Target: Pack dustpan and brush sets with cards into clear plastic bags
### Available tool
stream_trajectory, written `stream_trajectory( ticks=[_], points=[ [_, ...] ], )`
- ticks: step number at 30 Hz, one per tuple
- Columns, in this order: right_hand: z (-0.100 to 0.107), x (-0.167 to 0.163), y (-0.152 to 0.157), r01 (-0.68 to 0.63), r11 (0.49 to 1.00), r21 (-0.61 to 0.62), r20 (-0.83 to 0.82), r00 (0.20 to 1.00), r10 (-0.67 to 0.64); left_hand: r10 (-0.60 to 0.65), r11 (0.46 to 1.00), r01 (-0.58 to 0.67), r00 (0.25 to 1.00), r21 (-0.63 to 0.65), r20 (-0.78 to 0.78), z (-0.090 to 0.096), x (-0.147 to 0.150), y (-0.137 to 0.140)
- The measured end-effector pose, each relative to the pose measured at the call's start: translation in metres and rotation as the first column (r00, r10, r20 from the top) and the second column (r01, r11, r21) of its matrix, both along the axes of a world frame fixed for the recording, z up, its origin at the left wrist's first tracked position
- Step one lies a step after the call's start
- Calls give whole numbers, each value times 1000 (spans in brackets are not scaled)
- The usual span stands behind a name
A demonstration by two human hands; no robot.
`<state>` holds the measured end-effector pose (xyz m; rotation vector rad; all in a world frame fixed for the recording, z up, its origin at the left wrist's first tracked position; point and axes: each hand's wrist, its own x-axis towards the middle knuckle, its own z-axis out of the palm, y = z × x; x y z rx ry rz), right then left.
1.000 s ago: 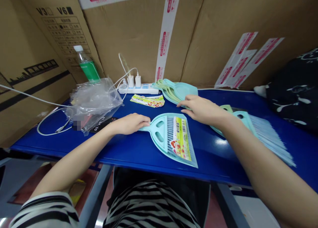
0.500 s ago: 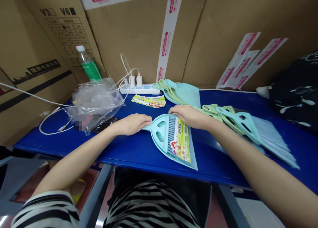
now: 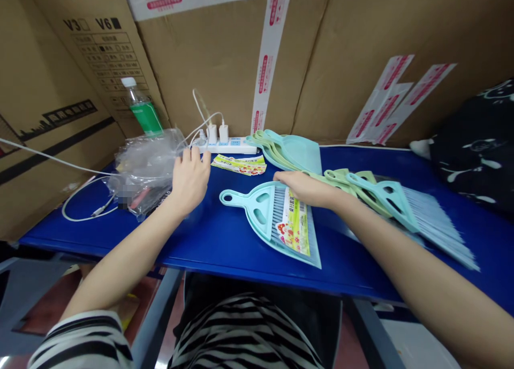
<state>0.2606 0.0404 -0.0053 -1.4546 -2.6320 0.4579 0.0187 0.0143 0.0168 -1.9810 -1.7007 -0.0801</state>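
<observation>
A light blue dustpan point(image 3: 315, 246) lies near the table's front edge, handle to the left. Nested on it is a matching hand brush point(image 3: 257, 211) with a yellow-green printed card point(image 3: 295, 227) over its bristles. My right hand point(image 3: 307, 188) grips the dustpan's far edge, its fingertips partly hidden. My left hand point(image 3: 190, 179) is raised beside the crumpled clear plastic bags point(image 3: 146, 152), fingers stretched out and holding nothing. Whether it touches the bags I cannot tell. Beyond the dustpan lie loose printed cards point(image 3: 240, 164).
Stacked dustpans point(image 3: 301, 149) lie at the back, and several brushes point(image 3: 401, 203) on the right. A white power strip point(image 3: 241, 145) with chargers runs along the cardboard point(image 3: 225, 63). A green-labelled bottle point(image 3: 145, 114) stands back left. Dark patterned fabric point(image 3: 477, 149) borders the right.
My left hand has let go of the handle and moved left and away from me, toward the plastic bags. My right hand stays at the dustpan's edge.
</observation>
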Motion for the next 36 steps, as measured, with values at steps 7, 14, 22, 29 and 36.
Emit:
stream_trajectory(
  ticks=[7,14,22,29,36],
  points=[
    [4,0,-2,24,1000,-4,24,999,-24,67,994,-61,996,-95,66,5,-3,5],
    [-1,7,3,-16,1000,21,-5,1000,17,-77,992,80,997,-103,27,3,-4,5],
    [13,17,2,-4,999,44,-51,999,7,-199,904,231,972,-359,124,-6,-1,7],
    [15,25,4,18,993,118,-67,998,-10,-250,809,338,938,-481,239,-5,0,3],
    [6,30,11,14,991,132,-47,999,-8,-525,443,752,659,-488,539,-6,-1,-2]
  ],
)
